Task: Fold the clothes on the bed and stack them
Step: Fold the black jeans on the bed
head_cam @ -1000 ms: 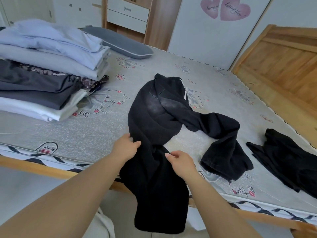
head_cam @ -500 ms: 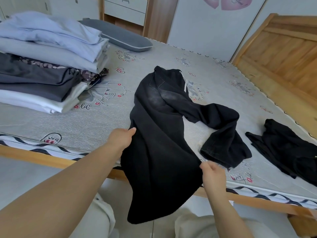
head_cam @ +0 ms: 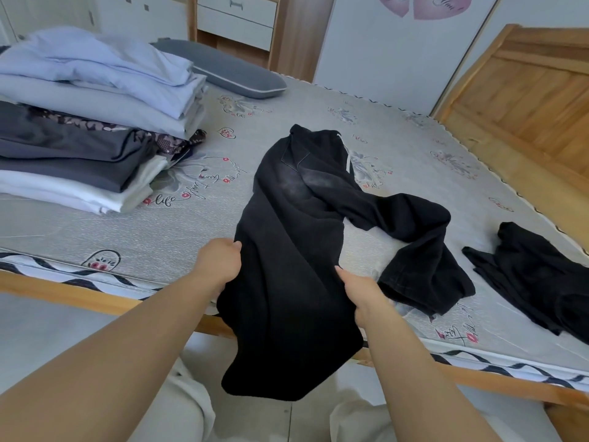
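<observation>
- Both hands grip black trousers [head_cam: 287, 237] at centre frame: left hand [head_cam: 216, 266] pinches one edge, right hand [head_cam: 360, 291] the other.
- One leg hangs over the bed [head_cam: 414, 148] edge.
- Folded stack [head_cam: 89, 122] sits upper left; another black garment [head_cam: 538, 272] lies at right.

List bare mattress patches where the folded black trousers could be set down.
Biggest free patch: between the folded stack and black trousers. Another lies beyond the trousers, bordered by the grey pillow and headboard. Crowded on the right near edge: trouser leg and second black garment sit close.
</observation>
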